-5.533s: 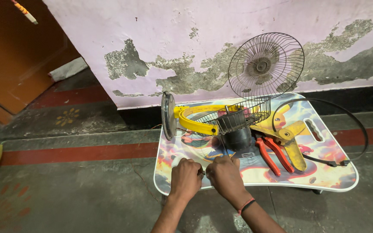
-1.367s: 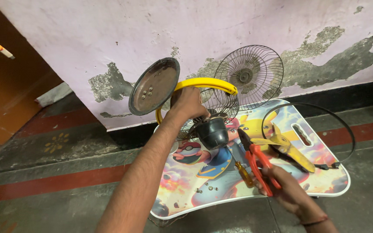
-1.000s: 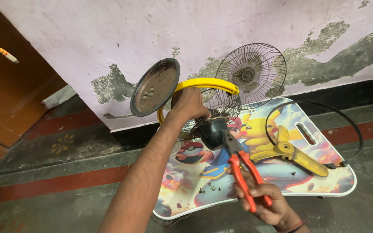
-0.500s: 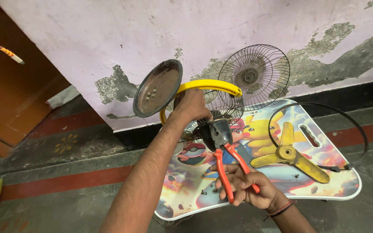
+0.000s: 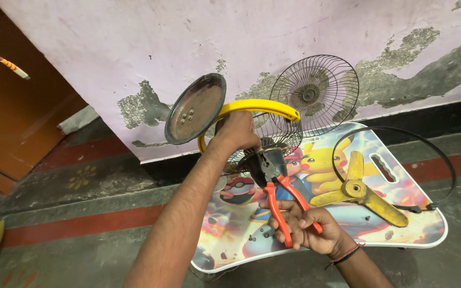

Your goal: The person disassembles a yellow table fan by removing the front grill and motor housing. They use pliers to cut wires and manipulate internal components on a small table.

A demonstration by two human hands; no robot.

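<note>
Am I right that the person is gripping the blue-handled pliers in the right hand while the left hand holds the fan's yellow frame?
Not quite: the head view shows the pliers have red-orange handles, not blue. The right hand grips them, and the left hand holds the yellow frame.

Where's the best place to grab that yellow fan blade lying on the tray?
Probably by the round hub of the blade, from above: it lies flat on the tray, its three thin vanes spread outward, and the hub stands raised in the middle.

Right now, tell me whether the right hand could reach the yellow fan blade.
Probably yes: the fan blade lies uncovered just beside the right hand, but that hand is gripping the pliers.
</note>
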